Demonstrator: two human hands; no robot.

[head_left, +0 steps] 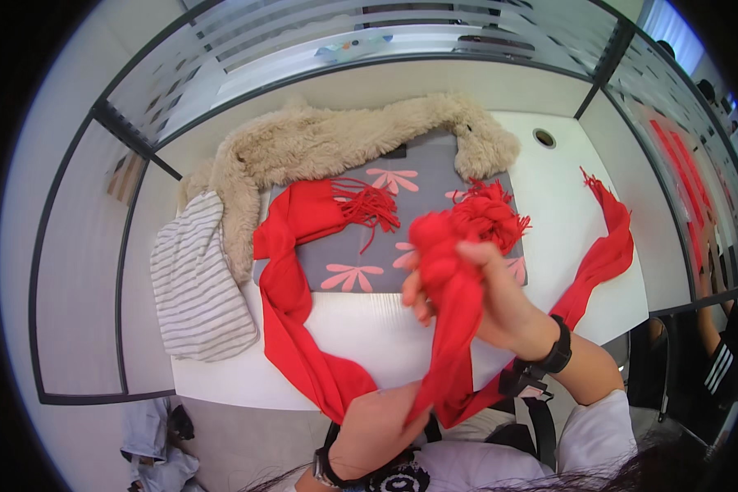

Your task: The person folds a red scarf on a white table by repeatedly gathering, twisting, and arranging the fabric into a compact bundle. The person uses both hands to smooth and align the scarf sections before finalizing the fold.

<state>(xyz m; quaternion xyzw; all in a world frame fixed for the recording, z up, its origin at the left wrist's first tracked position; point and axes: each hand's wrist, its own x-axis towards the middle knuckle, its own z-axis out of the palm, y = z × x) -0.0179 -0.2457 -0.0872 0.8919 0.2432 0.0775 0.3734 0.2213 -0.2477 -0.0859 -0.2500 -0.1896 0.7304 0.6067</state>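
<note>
A red scarf with fringed ends is in both my hands. My right hand is raised over the desk's front part and wraps round a bunched, knotted length of it. Above that hand sits a red fringed bundle, over the grey cloth. Lower down, near the desk's front edge, my left hand closes on another stretch of the red fabric; its fingertips are partly hidden. One fringed end lies on the grey cloth with pink petal shapes. Another red fringed length drapes across the desk's right side.
A fluffy beige scarf-like piece curves along the back and left of the white desk. A striped cloth lies at the left edge. Low partition panels enclose the desk. Another person's dark striped sleeve shows at the far right.
</note>
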